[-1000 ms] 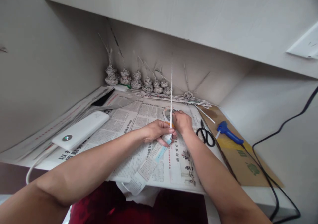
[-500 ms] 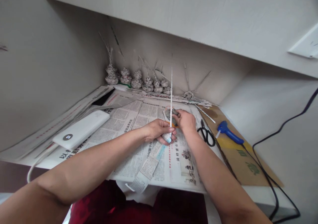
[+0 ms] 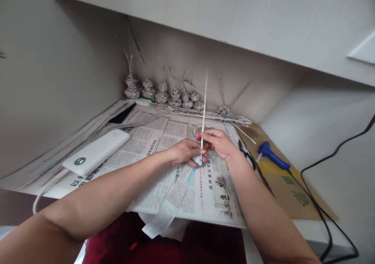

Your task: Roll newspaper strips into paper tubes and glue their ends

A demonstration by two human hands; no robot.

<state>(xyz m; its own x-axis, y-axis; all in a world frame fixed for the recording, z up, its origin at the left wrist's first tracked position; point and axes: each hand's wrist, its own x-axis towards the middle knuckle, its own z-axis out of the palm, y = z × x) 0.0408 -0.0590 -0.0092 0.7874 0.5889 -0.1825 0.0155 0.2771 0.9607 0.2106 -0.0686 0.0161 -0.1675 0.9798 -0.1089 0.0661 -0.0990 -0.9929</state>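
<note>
A thin rolled paper stick (image 3: pixel 204 104) stands nearly upright between my hands, over the newspaper-covered table. My left hand (image 3: pixel 189 152) pinches its lower end, where a loose newspaper strip (image 3: pixel 177 191) runs down toward the table's front edge. The fingers of my right hand (image 3: pixel 216 142) close around the stick just above the left fingers. Behind and under the right hand lies a small greyish item with an orange part, mostly covered, so I cannot tell its kind.
Woven paper gourds (image 3: pixel 175 98) line the back wall, with a bundle of paper sticks (image 3: pixel 205 115) before them. A white power bank (image 3: pixel 96 150) lies left. At right are black scissors (image 3: pixel 246 154) and a blue glue gun (image 3: pixel 272 156) on cardboard (image 3: pixel 295 193), with a black cable (image 3: pixel 315 158).
My right hand has come from the greyish item onto the stick, above the left hand. The stick's tip has leaned slightly right. The left hand keeps its pinch.
</note>
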